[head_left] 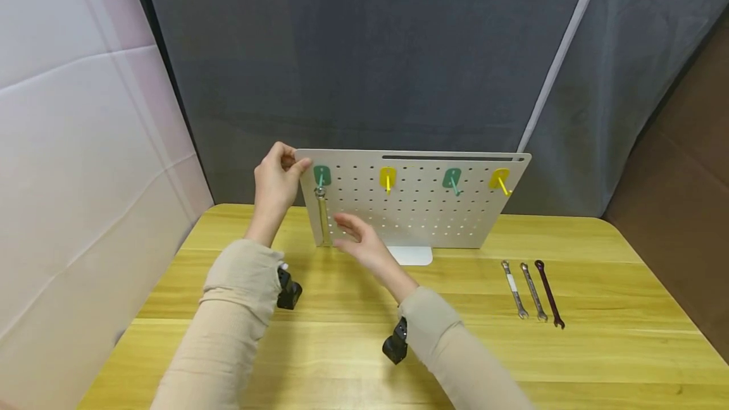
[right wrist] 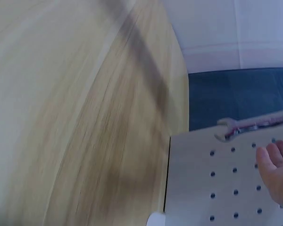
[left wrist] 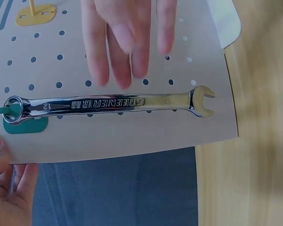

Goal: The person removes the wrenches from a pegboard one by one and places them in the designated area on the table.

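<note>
A white pegboard (head_left: 410, 207) stands upright on the table, with a combination wrench (left wrist: 108, 103) hanging by its ring end from the leftmost green hook (head_left: 322, 175). My left hand (head_left: 276, 179) pinches the board's upper left corner between thumb and fingers. Just right of the hanging wrench is my right hand (head_left: 367, 245), its fingers extended and holding nothing. In the left wrist view those fingers (left wrist: 120, 70) point at the wrench's shank, close to it; whether they touch it I cannot tell. The right wrist view shows the wrench's open end beside the fingertips.
Further along the board are a yellow hook (head_left: 388, 177), another green hook (head_left: 452, 178) and a second yellow hook (head_left: 499, 180). Three wrenches (head_left: 532, 293) lie side by side on the wooden table (head_left: 604, 296) at the right. A white foot (head_left: 412, 255) juts forward under the board.
</note>
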The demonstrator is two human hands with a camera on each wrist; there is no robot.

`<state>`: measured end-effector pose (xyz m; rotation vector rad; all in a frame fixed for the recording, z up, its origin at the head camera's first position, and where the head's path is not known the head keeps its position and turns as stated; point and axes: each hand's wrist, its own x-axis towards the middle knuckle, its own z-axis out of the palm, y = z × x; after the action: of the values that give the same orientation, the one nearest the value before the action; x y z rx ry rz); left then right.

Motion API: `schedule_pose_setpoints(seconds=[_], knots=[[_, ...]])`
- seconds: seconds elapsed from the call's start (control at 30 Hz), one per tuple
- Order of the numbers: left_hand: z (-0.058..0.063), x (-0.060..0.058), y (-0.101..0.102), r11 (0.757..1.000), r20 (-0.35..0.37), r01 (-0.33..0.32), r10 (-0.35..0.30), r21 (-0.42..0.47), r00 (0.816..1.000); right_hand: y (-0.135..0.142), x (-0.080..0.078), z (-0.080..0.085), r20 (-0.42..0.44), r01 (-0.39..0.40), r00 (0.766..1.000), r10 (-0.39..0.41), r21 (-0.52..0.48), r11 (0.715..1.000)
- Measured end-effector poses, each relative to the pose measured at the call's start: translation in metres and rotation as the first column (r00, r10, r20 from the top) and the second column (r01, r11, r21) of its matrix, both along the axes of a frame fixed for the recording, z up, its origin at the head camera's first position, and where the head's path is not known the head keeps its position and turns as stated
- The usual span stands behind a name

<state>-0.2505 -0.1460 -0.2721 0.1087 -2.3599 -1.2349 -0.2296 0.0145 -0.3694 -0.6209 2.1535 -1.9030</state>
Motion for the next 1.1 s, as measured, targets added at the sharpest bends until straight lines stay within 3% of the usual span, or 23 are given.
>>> schedule_pose_setpoints(seconds=[0.4,0.7,0.93,1.1], knots=[[0.000,-0.001,-0.002,1.000,-0.004,0.008,-0.008,-0.008,1.000,-0.020,0.001,-0.001,0.072,-0.030,0.997,0.028,0.021,0.999],[0.000,-0.001,-0.002,1.000,-0.006,0.009,-0.009,-0.012,1.000,-0.018,0.007,-0.003,0.055,-0.009,0.998,0.008,0.021,1.000],[0.000,0.000,-0.002,1.000,-0.003,0.010,-0.010,-0.005,1.000,-0.013,0.010,-0.004,-0.007,0.037,0.999,-0.037,0.072,0.997],[0.000,-0.001,-0.002,1.000,-0.006,0.010,-0.010,-0.005,1.000,-0.011,0.015,-0.002,0.002,0.045,0.999,-0.045,0.071,0.996]])
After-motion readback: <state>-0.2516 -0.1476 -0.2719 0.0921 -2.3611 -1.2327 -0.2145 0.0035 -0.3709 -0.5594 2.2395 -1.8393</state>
